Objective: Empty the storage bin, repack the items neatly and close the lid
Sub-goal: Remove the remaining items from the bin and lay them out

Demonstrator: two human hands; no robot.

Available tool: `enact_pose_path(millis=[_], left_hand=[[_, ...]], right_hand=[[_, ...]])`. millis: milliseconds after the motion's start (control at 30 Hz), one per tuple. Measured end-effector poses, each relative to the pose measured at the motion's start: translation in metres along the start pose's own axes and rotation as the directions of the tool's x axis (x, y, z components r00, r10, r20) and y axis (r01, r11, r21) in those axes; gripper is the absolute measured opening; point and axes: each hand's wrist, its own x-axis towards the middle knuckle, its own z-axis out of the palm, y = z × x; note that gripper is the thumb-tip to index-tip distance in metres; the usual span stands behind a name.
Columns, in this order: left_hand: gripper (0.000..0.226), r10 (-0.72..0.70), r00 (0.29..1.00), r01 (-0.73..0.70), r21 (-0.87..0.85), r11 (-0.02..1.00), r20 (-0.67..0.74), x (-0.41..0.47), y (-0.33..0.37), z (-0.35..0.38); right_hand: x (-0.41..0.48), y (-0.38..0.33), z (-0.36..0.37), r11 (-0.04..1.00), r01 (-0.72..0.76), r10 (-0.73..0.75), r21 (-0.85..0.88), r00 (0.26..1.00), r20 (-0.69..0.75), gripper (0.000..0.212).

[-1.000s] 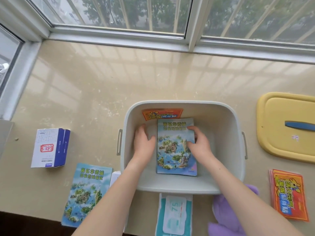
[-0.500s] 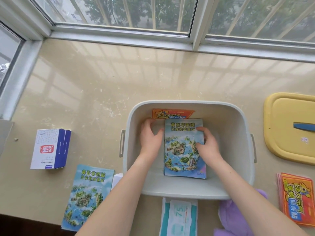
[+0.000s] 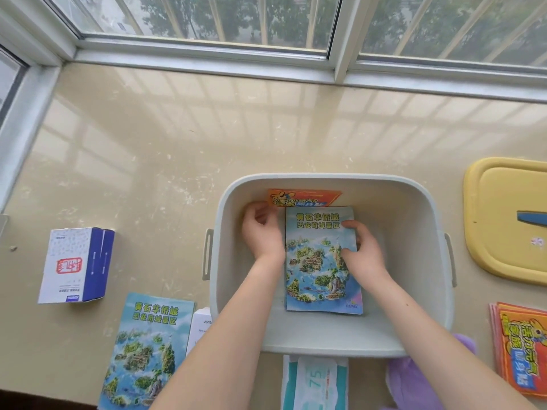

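Nearest me, a pack of wipes (image 3: 315, 383) lies on the counter (image 3: 177, 143), tucked against the near wall of the bin (image 3: 331, 344). A purple cloth (image 3: 414, 383) sits to its right. To its left a loose booklet (image 3: 145, 350) lies flat beside a small white carton (image 3: 202, 327). A stack of orange packets (image 3: 521, 350) lies at the right edge.

Both forearms reach over the near rim into the bin. Flat on its floor I see the map booklet (image 3: 321, 261). The right hand (image 3: 364, 250) grips its right edge, thumb on the cover and fingers curled down along the side. The left hand (image 3: 262, 235) sits against the left edge with fingers curled in; I cannot tell whether it has hold of anything.

Just beyond the hands, a single orange packet (image 3: 305, 198) stands against the bin's far wall, behind the map booklet's top edge. Left of the bin stands a white and blue box (image 3: 77, 264). The yellow lid (image 3: 509, 220) lies on the counter to the right, off the bin. Farthest back runs the window (image 3: 207, 19).
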Motion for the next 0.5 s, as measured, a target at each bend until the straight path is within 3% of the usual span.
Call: enact_pose_path(millis=[100,200,333,500], left_hand=[[0.007,-0.026,0.999,0.026,0.005,1.0,-0.029,-0.004,0.003,0.0],[0.008,-0.001,0.999,0.0,0.036,0.999,0.045,-0.01,0.01,-0.01],[0.012,0.133,0.974,-0.15,0.078,0.986,0.182,-0.022,0.028,-0.034],[0.015,0.301,0.906,-0.353,0.141,0.925,0.299,-0.04,0.064,-0.065]], right_hand=[[-0.002,-0.001,-0.001,1.0,0.01,-0.01,0.004,1.0,-0.006,0.057],[-0.008,-0.005,-0.006,0.999,0.032,-0.032,-0.005,0.999,0.009,0.059],[-0.027,-0.018,-0.017,0.992,0.109,-0.108,-0.061,0.994,0.026,0.052],[-0.064,-0.046,-0.04,0.984,0.176,-0.177,-0.021,0.982,-0.061,0.05]])
